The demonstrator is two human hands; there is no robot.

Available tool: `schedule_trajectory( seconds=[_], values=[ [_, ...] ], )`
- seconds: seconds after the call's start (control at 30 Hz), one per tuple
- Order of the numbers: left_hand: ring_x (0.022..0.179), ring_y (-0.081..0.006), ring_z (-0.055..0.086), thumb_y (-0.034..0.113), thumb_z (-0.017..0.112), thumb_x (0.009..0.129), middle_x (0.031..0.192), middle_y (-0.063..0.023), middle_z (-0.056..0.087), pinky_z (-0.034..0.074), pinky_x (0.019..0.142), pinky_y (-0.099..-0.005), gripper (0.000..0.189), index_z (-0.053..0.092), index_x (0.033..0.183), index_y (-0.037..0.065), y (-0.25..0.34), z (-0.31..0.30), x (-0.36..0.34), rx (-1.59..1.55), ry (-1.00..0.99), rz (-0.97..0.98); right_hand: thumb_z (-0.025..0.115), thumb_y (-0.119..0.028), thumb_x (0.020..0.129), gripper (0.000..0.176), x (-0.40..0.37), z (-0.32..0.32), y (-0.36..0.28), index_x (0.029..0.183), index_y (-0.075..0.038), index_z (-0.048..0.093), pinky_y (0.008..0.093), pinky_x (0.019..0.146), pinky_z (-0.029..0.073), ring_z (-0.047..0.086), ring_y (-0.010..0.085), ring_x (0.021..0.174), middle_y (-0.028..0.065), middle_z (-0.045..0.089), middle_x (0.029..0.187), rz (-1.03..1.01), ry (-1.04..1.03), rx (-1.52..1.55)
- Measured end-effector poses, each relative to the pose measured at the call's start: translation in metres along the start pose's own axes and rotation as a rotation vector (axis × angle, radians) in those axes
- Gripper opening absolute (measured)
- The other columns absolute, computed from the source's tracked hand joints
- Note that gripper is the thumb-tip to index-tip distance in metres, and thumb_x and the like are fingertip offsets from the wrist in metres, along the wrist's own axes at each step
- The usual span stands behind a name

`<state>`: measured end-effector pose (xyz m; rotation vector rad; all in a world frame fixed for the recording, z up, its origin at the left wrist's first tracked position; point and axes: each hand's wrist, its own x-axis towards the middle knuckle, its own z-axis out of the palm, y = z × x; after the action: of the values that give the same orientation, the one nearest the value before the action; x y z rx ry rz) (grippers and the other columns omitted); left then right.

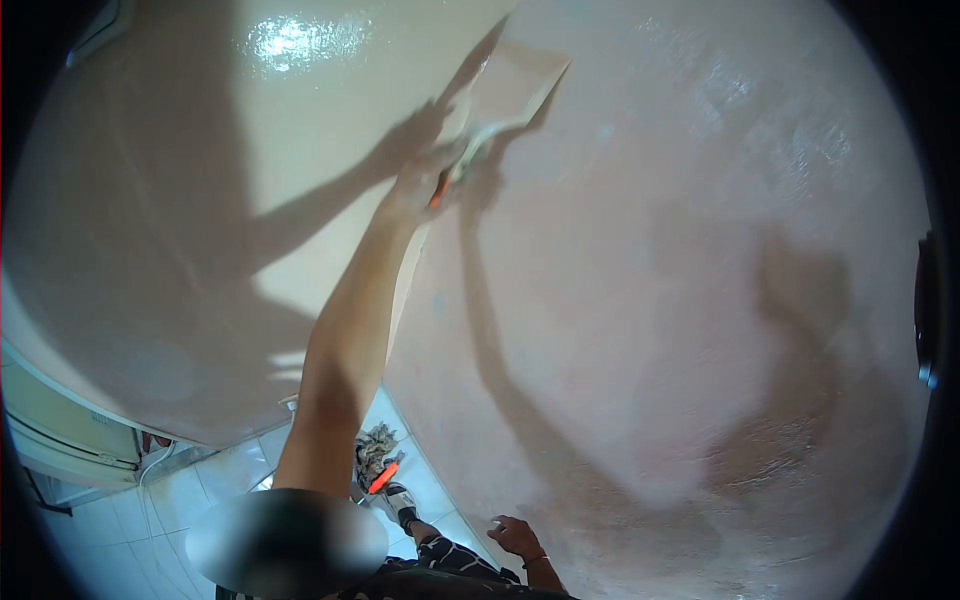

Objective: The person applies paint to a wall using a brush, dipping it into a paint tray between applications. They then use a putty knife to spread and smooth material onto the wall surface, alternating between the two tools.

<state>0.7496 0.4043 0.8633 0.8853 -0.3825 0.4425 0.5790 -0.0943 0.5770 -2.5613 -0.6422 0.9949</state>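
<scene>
My left hand (428,178), at the end of a raised arm, is closed around the orange handle of a wide-bladed putty knife (515,88). Its pale blade lies along the corner where two plastered walls meet, and motion blurs the hand a little. Low on the right, my right hand (518,538) hangs beside the pinkish wall (620,330) with fingers loosely bent and apart, holding nothing. A band circles that wrist.
The yellowish left wall (300,130) has a wet shine. On the white tiled floor (205,490), a crumpled greyish heap (374,450) and an orange-handled object (383,477) lie near my foot (402,503). A white cable (145,495) runs at lower left.
</scene>
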Motion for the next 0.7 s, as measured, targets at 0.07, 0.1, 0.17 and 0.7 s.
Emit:
schedule_trajectory(
  seconds=[0.07,0.1,0.17,0.7],
  values=[
    [0.040,-0.0033,0.042,0.030,0.050,0.085,0.063,0.0009,0.053,0.033,0.034,-0.0154,0.029,0.054,0.096,0.003,-0.043,-0.032,-0.042,-0.064,0.199,-0.097,0.059,-0.032,0.069,0.043,-0.004,-0.002,-0.005,0.104,-0.007,0.059,0.0362,0.078,0.046,0.060,0.0282,0.084,0.0133,0.063,0.086,0.041,-0.049,0.032],
    [0.040,-0.0038,0.042,0.030,0.050,0.086,0.064,0.0005,0.053,0.033,0.034,-0.0160,0.030,0.054,0.097,0.003,-0.066,-0.052,-0.068,-0.085,0.205,-0.154,0.059,-0.032,0.069,0.043,-0.003,0.000,-0.004,0.104,-0.007,0.059,0.0362,0.078,0.046,0.060,0.0282,0.084,0.0133,0.063,0.086,0.041,-0.044,0.035],
    [0.038,-0.0043,0.041,0.034,0.049,0.086,0.061,-0.0020,0.052,0.031,0.032,-0.0167,0.034,0.055,0.096,0.002,-0.098,-0.076,-0.126,-0.107,0.213,-0.251,0.060,-0.033,0.068,0.043,-0.011,0.008,0.003,0.103,-0.007,0.059,0.0365,0.078,0.046,0.060,0.0286,0.084,0.0135,0.063,0.086,0.045,-0.065,0.024],
    [0.034,-0.0053,0.034,0.034,0.050,0.085,0.057,-0.0021,0.048,0.027,0.031,-0.0171,0.033,0.054,0.086,0.001,-0.087,-0.117,-0.116,0.022,0.136,-0.260,0.061,-0.032,0.071,0.043,-0.004,0.029,0.000,0.106,-0.007,0.057,0.0370,0.079,0.046,0.059,0.0271,0.086,0.0109,0.063,0.087,0.076,-0.107,0.002]
  ],
)
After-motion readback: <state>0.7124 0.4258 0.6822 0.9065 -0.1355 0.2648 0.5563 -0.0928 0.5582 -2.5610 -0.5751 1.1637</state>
